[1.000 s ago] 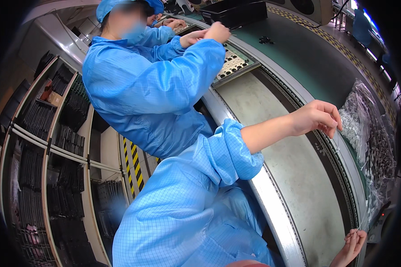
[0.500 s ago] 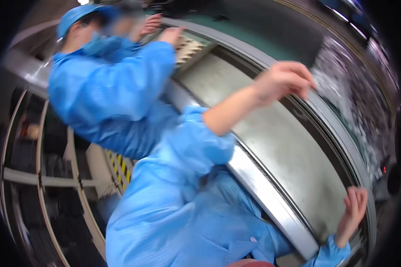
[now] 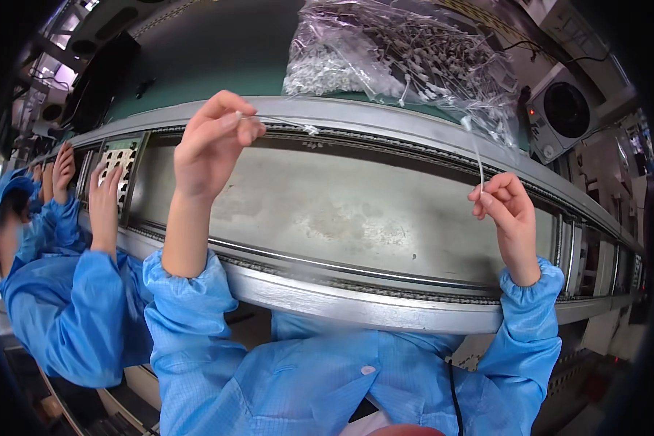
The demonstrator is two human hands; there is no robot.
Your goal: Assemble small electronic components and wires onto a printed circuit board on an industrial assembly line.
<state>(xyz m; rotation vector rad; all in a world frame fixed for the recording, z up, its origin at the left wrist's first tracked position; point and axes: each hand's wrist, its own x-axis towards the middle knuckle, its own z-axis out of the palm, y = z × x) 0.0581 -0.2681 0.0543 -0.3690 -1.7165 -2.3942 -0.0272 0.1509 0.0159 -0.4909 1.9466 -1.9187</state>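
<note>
Over the far rail of the conveyor, my left hand (image 3: pixel 212 149) pinches one end of a thin pale cable (image 3: pixel 277 120). That cable stretches to the right and ends in a small white connector (image 3: pixel 310 130). My right hand (image 3: pixel 512 218), above the right part of the conveyor, grips a second white cable (image 3: pixel 479 156) between thumb and fingers. It stands up from the fingertips, with a white plug (image 3: pixel 466 124) at its upper end. Past the rail lies a clear plastic bag (image 3: pixel 385 54) full of similar cables with white connectors.
A metal conveyor (image 3: pixel 370 316) with chain-lined rails crosses in front of me. At its left sits a board with pale parts (image 3: pixel 120 161), near a co-worker's hands (image 3: pixel 105 195). A fan unit (image 3: pixel 564 110) stands beyond the right rail, beside the green worktop (image 3: pixel 211 69).
The view has swung from steeply tilted to nearly level, bringing the bag closer to the middle. Both hands now visibly hold cables; the earlier frame is blurred and shows none in them.
</note>
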